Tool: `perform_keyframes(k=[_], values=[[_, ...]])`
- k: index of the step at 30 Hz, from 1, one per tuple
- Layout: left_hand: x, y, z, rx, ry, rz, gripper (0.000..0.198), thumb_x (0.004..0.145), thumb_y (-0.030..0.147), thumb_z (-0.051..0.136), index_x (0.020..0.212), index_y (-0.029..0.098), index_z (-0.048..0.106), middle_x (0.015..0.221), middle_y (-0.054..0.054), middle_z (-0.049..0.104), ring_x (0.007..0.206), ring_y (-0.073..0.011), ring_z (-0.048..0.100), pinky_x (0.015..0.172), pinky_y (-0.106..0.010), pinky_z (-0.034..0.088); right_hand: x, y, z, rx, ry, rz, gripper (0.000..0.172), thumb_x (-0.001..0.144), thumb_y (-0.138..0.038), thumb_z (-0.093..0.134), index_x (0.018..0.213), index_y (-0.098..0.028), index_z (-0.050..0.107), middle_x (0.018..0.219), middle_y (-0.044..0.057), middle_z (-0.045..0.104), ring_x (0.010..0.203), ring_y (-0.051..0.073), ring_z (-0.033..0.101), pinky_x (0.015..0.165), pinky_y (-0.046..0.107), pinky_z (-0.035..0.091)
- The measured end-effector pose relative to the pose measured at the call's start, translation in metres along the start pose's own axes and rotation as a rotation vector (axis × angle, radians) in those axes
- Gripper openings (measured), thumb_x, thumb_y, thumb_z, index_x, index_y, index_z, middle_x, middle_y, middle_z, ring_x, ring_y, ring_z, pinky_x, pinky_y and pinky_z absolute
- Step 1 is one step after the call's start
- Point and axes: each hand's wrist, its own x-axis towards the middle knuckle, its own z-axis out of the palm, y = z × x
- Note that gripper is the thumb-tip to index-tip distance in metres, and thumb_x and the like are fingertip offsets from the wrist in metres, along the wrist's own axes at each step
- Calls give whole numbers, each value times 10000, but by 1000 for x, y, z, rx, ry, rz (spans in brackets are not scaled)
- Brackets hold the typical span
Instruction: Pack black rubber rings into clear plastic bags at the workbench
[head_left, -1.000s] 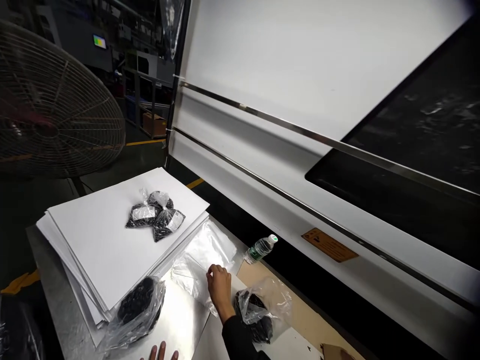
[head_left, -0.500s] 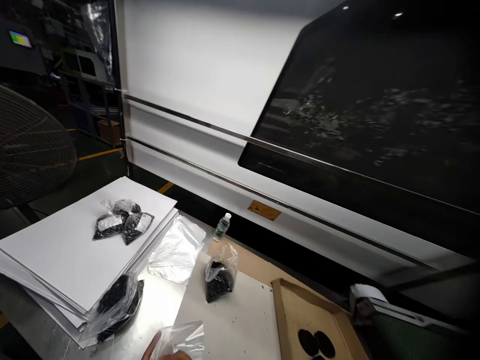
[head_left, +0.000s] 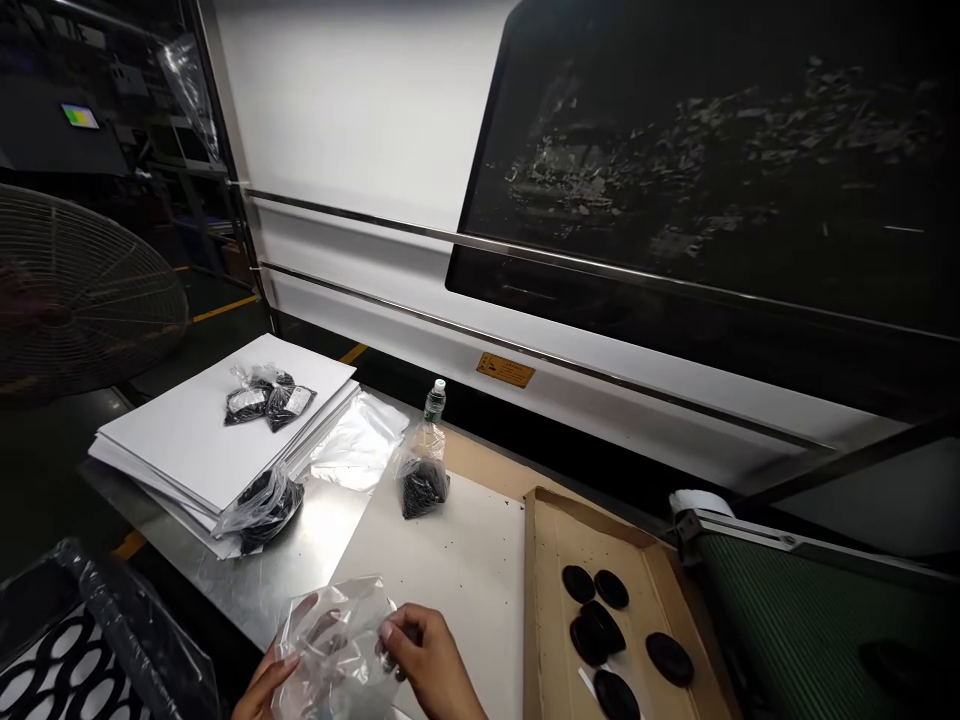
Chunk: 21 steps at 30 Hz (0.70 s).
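A clear plastic bag point(head_left: 341, 640) is held up at the table's front edge, with nothing visible inside it. My left hand point(head_left: 271, 675) grips its left side, the fingers showing through the film. With thumb and fingers pinched, my right hand point(head_left: 424, 650) holds the bag's right edge. Beyond them on the pale board stands an open clear bag of small black parts point(head_left: 424, 488). To the left, a larger bag of black parts point(head_left: 270, 510) rests against the stack of white sheets point(head_left: 202, 430). Several tied, labelled bags of black parts point(head_left: 289, 402) lie on that stack.
On the right, a shallow cardboard tray point(head_left: 531, 600) holds several round black pieces, beside a green conveyor belt point(head_left: 795, 610). Flat clear bags point(head_left: 356, 440) and a water bottle point(head_left: 435, 402) are at the back. A fan point(head_left: 82, 290) and a black-lined bin point(head_left: 142, 640) are left.
The view has tilted down and shifted right, showing more of the tray, belt and bin. Both hands and the clear bag have come further into view, with the right hand now pinching its edge.
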Motion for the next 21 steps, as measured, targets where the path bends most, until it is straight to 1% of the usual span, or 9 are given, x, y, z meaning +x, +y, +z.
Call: perform_keyframes(k=[2, 4, 6, 8, 10, 12, 14, 18, 21], values=[[-5, 2, 6, -159, -71, -86, 515, 685, 462, 691, 1179, 330, 636, 1152, -69, 724, 1156, -370, 602, 970, -530, 471, -8, -10, -13, -52, 32, -66, 302, 749, -445, 629, 664, -156, 611, 636, 21, 591, 630, 153, 504, 617, 299, 369], [-6, -1, 6, -182, -83, -68, 598, 667, 429, 731, 1233, 305, 585, 1128, -85, 722, 1131, -339, 619, 968, -473, 476, -13, -15, -28, -94, 59, -83, 284, 742, -427, 633, 641, -167, 579, 618, -5, 538, 625, 144, 459, 612, 296, 334], [-3, -7, 2, 3, 66, 38, 753, 595, 516, 765, 1269, 262, 546, 1167, -121, 674, 1182, -367, 573, 987, -491, 458, -15, -17, -41, -152, 109, -93, 294, 717, -429, 650, 619, -188, 514, 601, -31, 466, 612, 138, 411, 596, 292, 306], [-1, -16, -1, 290, 321, 165, 884, 505, 643, 756, 1247, 209, 549, 1237, -158, 579, 1241, -417, 494, 1008, -548, 426, -18, -16, -46, -249, 179, -114, 307, 712, -422, 644, 607, -208, 451, 597, -42, 429, 611, 140, 393, 598, 295, 305], [-5, -24, 8, 469, 416, 233, 794, 486, 709, 720, 1056, 165, 623, 1095, -148, 598, 1117, -404, 563, 927, -539, 481, -23, -15, -43, -368, 260, -131, 317, 721, -411, 629, 602, -222, 403, 591, -43, 427, 617, 149, 407, 612, 302, 316], [-16, -29, 34, 425, 232, 153, 598, 586, 721, 652, 813, 169, 619, 788, -79, 625, 820, -308, 654, 711, -443, 554, -31, -13, -36, -438, 313, -141, 318, 731, -395, 617, 607, -228, 377, 590, -42, 440, 625, 155, 428, 619, 303, 324], [-31, -31, 70, 274, 19, -32, 574, 664, 742, 563, 760, 177, 602, 615, -32, 597, 589, -238, 633, 500, -357, 518, -40, -9, -29, -424, 267, -164, 282, 735, -354, 613, 625, -226, 387, 597, -48, 450, 625, 147, 433, 608, 291, 322], [-50, -31, 130, 179, -150, -72, 491, 692, 655, 617, 812, 180, 633, 709, -25, 639, 648, -170, 616, 505, -255, 480, -59, 0, -34, -309, 104, -209, 208, 761, -289, 581, 669, -222, 407, 604, -72, 412, 606, 116, 372, 562, 265, 280], [-48, -34, 138, 190, -238, -78, 363, 691, 525, 678, 709, 171, 602, 670, -28, 650, 644, -154, 607, 538, -244, 477, -71, 9, -53, -249, 114, -202, 236, 727, -277, 636, 685, -218, 411, 630, -71, 431, 628, 115, 381, 578, 263, 286]])
